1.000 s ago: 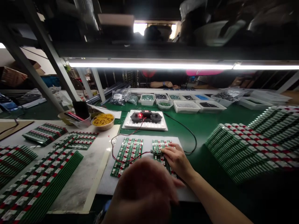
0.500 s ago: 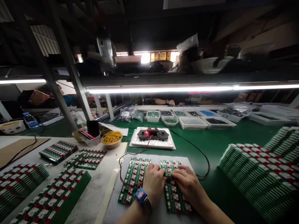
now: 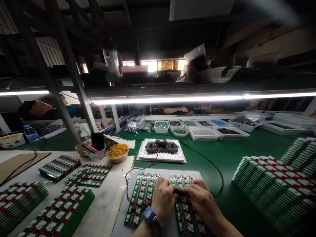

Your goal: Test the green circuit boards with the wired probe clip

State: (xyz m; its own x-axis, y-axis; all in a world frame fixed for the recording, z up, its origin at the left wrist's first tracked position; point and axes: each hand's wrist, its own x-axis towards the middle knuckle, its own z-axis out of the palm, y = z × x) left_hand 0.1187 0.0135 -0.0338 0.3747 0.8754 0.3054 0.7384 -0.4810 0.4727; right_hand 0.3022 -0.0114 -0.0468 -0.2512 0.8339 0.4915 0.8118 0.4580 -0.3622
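Observation:
My left hand (image 3: 163, 197), with a blue wrist strap (image 3: 149, 214), is closed with its fingertips at the left end of a small circuit board (image 3: 180, 192). My right hand (image 3: 201, 199) pinches the right end of that same piece, which now shows a dark narrow side. Both hands are over the right circuit board panel (image 3: 184, 217), green with white and red parts. Left of them lies another circuit board panel (image 3: 142, 194). A red and black wire pair (image 3: 128, 184) runs to near my left hand; its end is hidden.
Behind the panels, a black device (image 3: 161, 147) sits on a white base. Tall stacks of boards stand right (image 3: 269, 184) and left (image 3: 61, 210). A bowl of yellow rubber bands (image 3: 118, 151) and small-part trays (image 3: 203, 133) stand farther back. A co-worker's arm (image 3: 172, 110) shows beyond.
The small board has tilted between my fingers, from its green face with a dark part to a dark side. The bright red light on the black device no longer shows. The view has shifted slightly.

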